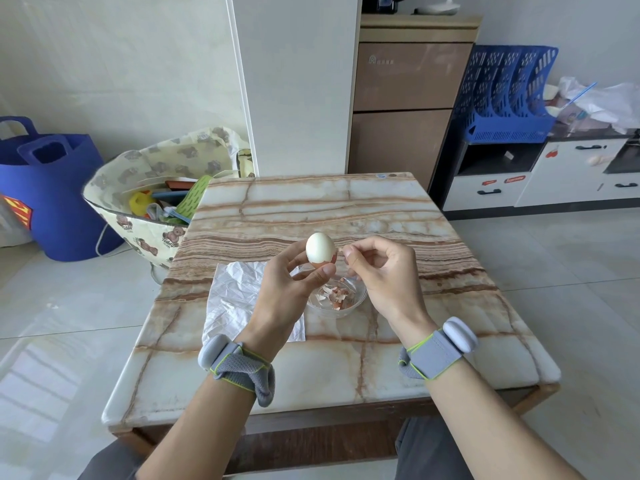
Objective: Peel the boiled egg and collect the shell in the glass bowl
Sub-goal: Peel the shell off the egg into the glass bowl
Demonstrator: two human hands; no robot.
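Note:
My left hand (294,282) holds the boiled egg (320,247) upright between thumb and fingers, above the table. The egg is white and bare on top, with a band of brown shell left round its lower end. My right hand (377,271) is just to the right of the egg, its fingertips pinched together next to the shell band; whether a bit of shell is between them is too small to tell. Below both hands stands the small glass bowl (358,301) with several brown and white shell pieces in it.
A crumpled white paper (235,299) lies on the marble-patterned table (311,202), left of the bowl. Beside the table on the floor are a bear-print bag (138,188) full of things and a blue bag (52,188). A brown cabinet (405,109) stands behind.

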